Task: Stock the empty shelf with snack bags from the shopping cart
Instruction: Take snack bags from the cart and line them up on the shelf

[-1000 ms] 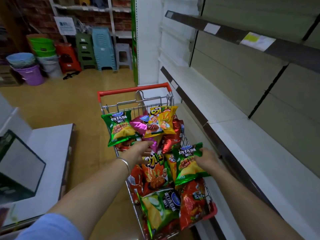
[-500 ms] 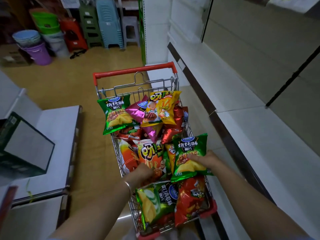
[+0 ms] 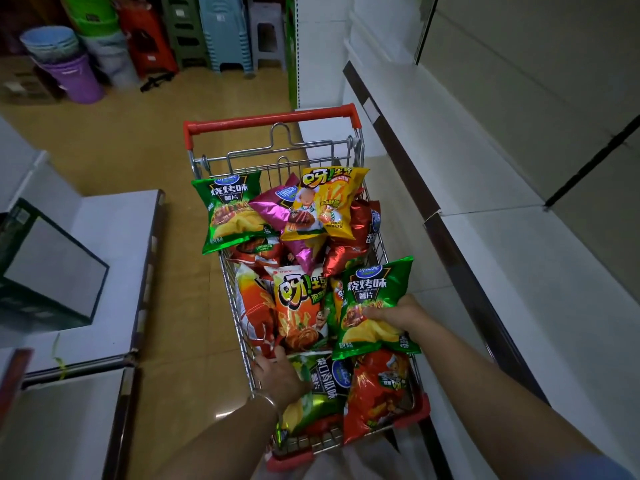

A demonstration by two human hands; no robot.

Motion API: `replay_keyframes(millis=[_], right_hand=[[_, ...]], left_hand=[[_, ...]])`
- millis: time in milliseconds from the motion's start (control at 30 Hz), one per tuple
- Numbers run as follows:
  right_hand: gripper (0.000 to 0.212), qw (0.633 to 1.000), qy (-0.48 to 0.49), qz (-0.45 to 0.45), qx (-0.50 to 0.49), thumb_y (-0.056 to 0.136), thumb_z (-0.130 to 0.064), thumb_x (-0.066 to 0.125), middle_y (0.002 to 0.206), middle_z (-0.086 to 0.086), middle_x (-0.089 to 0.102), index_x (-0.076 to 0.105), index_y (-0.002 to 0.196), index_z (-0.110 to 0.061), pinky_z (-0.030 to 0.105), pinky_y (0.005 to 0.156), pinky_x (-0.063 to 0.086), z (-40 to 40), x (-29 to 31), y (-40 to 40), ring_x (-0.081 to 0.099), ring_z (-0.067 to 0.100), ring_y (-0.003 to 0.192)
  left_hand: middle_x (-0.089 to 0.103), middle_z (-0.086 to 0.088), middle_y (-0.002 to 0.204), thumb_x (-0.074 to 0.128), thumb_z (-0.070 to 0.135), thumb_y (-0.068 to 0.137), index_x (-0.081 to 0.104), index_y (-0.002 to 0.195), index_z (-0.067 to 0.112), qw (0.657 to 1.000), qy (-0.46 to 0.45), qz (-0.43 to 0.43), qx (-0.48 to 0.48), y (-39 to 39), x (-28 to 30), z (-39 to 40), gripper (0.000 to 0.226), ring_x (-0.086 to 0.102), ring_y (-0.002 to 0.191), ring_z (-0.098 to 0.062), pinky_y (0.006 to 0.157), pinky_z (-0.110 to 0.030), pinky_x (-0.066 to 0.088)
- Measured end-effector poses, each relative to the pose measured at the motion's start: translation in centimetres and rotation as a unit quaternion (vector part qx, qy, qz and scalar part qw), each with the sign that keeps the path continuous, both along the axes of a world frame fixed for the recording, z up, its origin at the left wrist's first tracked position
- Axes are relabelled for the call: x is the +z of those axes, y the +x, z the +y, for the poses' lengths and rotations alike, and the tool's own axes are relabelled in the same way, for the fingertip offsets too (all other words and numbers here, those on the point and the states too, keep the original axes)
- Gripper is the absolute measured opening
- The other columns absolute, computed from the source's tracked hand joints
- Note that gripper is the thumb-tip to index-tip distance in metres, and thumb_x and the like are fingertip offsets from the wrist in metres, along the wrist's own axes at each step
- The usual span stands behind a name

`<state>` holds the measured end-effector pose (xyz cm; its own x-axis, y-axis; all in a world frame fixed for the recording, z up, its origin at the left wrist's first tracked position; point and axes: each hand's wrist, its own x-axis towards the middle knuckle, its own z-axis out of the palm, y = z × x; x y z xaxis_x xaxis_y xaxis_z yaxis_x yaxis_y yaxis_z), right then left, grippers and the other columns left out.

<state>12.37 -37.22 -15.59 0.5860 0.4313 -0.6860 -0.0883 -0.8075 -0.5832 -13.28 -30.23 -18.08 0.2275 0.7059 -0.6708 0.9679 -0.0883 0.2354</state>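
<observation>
A wire shopping cart [image 3: 360, 147] with a red handle stands beside the white shelf [image 3: 519, 265], heaped with snack bags. The right hand [image 3: 394, 315] grips a green barbecue chip bag [image 3: 375, 299] at its right edge, thumb curled over the front, fingers hidden behind it; the bag sits tilted above the cart's right side. The left hand [image 3: 280, 374], a bangle on its wrist, reaches into the cart's near left corner, its fingers [image 3: 273, 353] curled onto the lower edge of a red-orange snack bag [image 3: 252, 306], just beside a green cucumber chip bag [image 3: 322, 386]. Plastic buckets [image 3: 65, 64] and stacked stools [image 3: 225, 29] stand on the floor beyond.
</observation>
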Motion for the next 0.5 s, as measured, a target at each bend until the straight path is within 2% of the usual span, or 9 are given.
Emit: replay_keyframes(millis=[67,133,167,300,433,500], right_hand=[[0.134,1.0,-0.011,-0.011,0.003,0.025,-0.062,0.093,0.134,0.009,0.059,0.043,0.137,-0.008,0.042,0.101,0.05,0.4,3.2,-2.0,0.059,0.029,0.118],[0.112,0.999,-0.035,-0.028,-0.007,0.058,-0.045,0.093,0.141,0.013,0.05,0.032,0.143,-0.004,0.039,0.103,0.046,0.7,4.6,-2.9,0.051,0.032,0.128],[0.105,0.999,-0.04,-0.035,-0.011,0.066,-0.04,0.091,0.142,0.014,0.049,0.03,0.144,-0.003,0.04,0.103,0.045,0.7,4.6,-3.1,0.049,0.033,0.13],[0.101,0.998,-0.029,-0.05,-0.02,0.067,-0.035,0.09,0.142,0.015,0.049,0.031,0.142,-0.004,0.042,0.105,0.045,0.7,4.1,-3.7,0.049,0.033,0.129],[0.097,0.997,-0.01,-0.065,-0.033,0.068,-0.035,0.09,0.142,0.013,0.051,0.033,0.14,-0.005,0.04,0.104,0.044,0.5,4.0,-4.6,0.05,0.033,0.13],[0.094,0.996,0.005,-0.079,-0.041,0.068,-0.035,0.09,0.137,0.012,0.055,0.036,0.139,-0.006,0.038,0.102,0.045,0.2,4.0,-5.3,0.053,0.032,0.126]], left_hand=[[0.021,-0.023,0.143,0.08,0.049,0.076,0.021,0.145,0.016,1.0,0.005,-0.018,0.022,-0.1,-0.1,-0.2,0.096,0.028,0.136,-0.042,0.111,-0.042,0.035],[0.023,-0.021,0.14,0.081,0.044,0.076,0.025,0.142,0.016,0.998,0.003,-0.038,0.052,-0.2,0.1,-0.4,0.091,0.033,0.134,-0.041,0.106,-0.041,0.039],[0.024,-0.021,0.139,0.083,0.042,0.075,0.027,0.14,0.016,0.997,-0.001,-0.05,0.067,-0.3,0.2,-0.5,0.09,0.035,0.132,-0.041,0.105,-0.041,0.041],[0.032,-0.024,0.139,0.089,0.034,0.069,0.027,0.136,0.01,0.979,-0.024,-0.115,0.167,-0.7,0.2,-0.1,0.094,0.045,0.125,-0.043,0.102,-0.045,0.047],[0.045,-0.024,0.137,0.091,0.026,0.067,0.028,0.135,0.001,0.949,-0.035,-0.183,0.255,-1.3,-0.5,0.6,0.096,0.05,0.125,-0.039,0.101,-0.042,0.048],[0.049,-0.023,0.133,0.097,0.033,0.054,0.029,0.131,0.004,0.921,-0.054,-0.219,0.317,-1.3,-1.7,0.6,0.106,0.055,0.119,-0.038,0.097,-0.044,0.051]])
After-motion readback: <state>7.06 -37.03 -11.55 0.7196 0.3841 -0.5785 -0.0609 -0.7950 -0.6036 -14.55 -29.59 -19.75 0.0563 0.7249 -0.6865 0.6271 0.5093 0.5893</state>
